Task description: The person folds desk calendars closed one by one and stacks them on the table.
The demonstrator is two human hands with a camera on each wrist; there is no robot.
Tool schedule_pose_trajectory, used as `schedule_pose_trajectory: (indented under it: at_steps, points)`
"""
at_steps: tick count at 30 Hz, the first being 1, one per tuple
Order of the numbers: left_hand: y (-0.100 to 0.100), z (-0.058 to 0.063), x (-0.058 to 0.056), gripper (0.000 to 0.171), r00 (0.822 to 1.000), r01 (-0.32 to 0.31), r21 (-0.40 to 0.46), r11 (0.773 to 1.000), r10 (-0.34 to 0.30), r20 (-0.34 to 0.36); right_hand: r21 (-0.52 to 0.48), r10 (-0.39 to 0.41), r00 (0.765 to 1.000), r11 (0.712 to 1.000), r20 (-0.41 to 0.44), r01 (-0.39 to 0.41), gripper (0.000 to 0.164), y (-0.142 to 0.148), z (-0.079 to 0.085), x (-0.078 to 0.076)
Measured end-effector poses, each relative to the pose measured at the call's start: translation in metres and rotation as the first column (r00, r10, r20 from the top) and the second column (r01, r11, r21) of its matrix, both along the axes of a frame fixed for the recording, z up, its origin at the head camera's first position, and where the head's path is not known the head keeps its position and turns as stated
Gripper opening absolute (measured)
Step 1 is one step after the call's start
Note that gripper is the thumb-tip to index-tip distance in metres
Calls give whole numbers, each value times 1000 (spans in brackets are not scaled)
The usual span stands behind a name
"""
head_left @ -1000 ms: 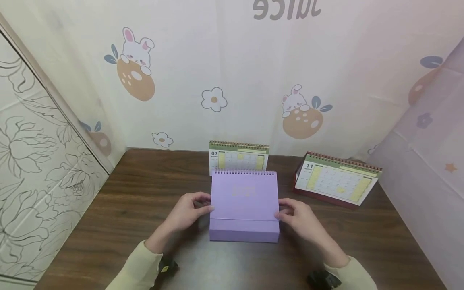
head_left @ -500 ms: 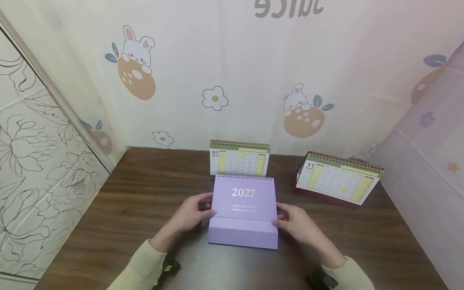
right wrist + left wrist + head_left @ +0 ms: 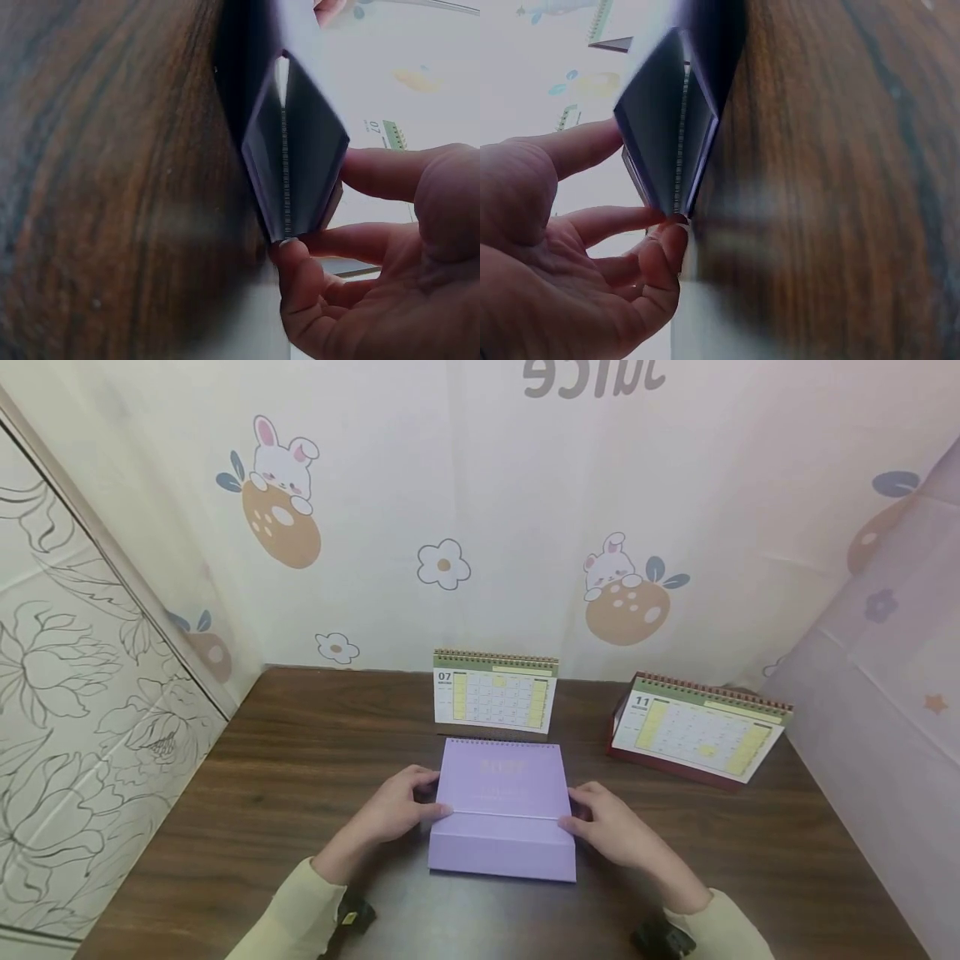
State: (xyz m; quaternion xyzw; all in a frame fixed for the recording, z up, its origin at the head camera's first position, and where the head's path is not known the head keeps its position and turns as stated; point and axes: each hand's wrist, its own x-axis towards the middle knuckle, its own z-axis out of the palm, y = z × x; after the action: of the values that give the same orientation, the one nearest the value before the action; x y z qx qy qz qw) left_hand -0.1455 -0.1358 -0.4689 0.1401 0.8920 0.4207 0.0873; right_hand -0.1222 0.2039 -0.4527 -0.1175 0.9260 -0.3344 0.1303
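Note:
Both hands hold a purple spiral-bound desk calendar (image 3: 501, 847) by its two side edges at the middle of the table. My left hand (image 3: 392, 810) grips the left edge, thumb on the front and fingers behind. The right hand (image 3: 609, 828) mirrors this at the right edge. In the left wrist view the calendar (image 3: 652, 112) shows from its end as a narrow, folded diamond, with fingertips right at its spiral end. The right wrist view shows the same folded shape of the calendar (image 3: 319, 131), with the thumb against its outer panel. Gold lettering on the cover is faint.
Behind the purple calendar stands a white-and-green calendar (image 3: 495, 700) marked 07. To the right, a calendar (image 3: 697, 737) marked 11 with a red base stands angled. All are on a dark wooden table (image 3: 300, 760), against a printed curtain (image 3: 510, 485).
The purple calendar has tilted back and flattened, its spiral edge lowering, so more of the 07 calendar shows. Both hands moved slightly with it, keeping their grip. The other calendars stayed put.

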Motion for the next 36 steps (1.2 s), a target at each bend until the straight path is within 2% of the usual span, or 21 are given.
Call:
schedule_pose_trajectory:
  at_steps: [7, 14, 18, 22, 25, 29, 33, 36]
  points:
    - [0, 1, 0, 56, 999, 22, -32, 999, -23, -24, 4, -13, 999, 1000, 35, 13, 57, 0, -1, 1]
    - [-2, 7, 1, 61, 998, 69, -104, 992, -69, 5, -4, -23, 1000, 1000, -17, 22, 57, 1, -1, 0]
    - [-4, 10, 5, 67, 997, 71, -188, 980, -76, -17, 3, 1, 997, 1000, -80, 0, 57, -1, 2, 3]
    - [-5, 13, 13, 71, 983, 114, -325, 939, -155, -102, 48, 39, 991, 998, -131, -33, 61, -5, 4, 11]
    - [-5, 15, 21, 74, 951, 154, -427, 891, -251, -180, 81, 56, 988, 996, -146, -44, 66, -7, 4, 20]
    - [-2, 14, 33, 84, 903, 195, -520, 831, -359, -235, 107, 83, 984, 992, -160, -66, 77, -10, 2, 32]
    - [3, 11, 43, 98, 869, 234, -568, 789, -431, -242, 124, 135, 978, 986, -160, -116, 87, -12, -1, 40]
    - [8, 6, 46, 104, 857, 250, -601, 759, -462, -227, 124, 193, 968, 977, -161, -174, 92, -14, -3, 42]
